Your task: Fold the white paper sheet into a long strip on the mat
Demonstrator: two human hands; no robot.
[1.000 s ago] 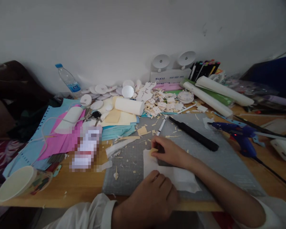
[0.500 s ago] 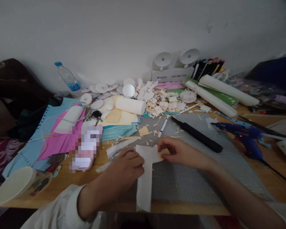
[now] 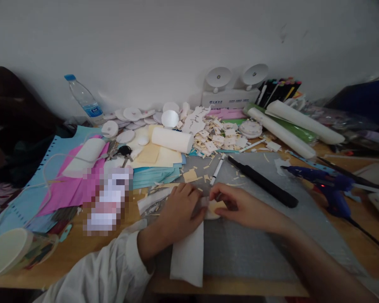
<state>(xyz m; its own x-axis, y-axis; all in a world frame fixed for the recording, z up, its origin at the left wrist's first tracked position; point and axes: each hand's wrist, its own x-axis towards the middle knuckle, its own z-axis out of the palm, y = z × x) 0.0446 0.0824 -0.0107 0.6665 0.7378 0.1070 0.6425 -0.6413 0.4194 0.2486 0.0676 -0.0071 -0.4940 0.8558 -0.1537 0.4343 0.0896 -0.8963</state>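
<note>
A long white strip lies on the grey mat, its lower end reaching the table's front edge. Across its upper part rests my left hand, palm down, with the fingers spread over the strip. My right hand is curved around a small rounded cream piece, thumb and index finger gripping its right edge. The piece's left side lies beside my left fingertips. A white pen lies just beyond my right hand.
Behind are a black stick-like tool and a pile of small cream pieces. A blue glue gun with a red light lies right. Left are a phone, a cup, keys and a bottle.
My left hand has moved right and flattened over the strip's upper part. The strip's lower end has shifted slightly left. The right hand keeps hold of the cream piece. The view has shifted slightly.
</note>
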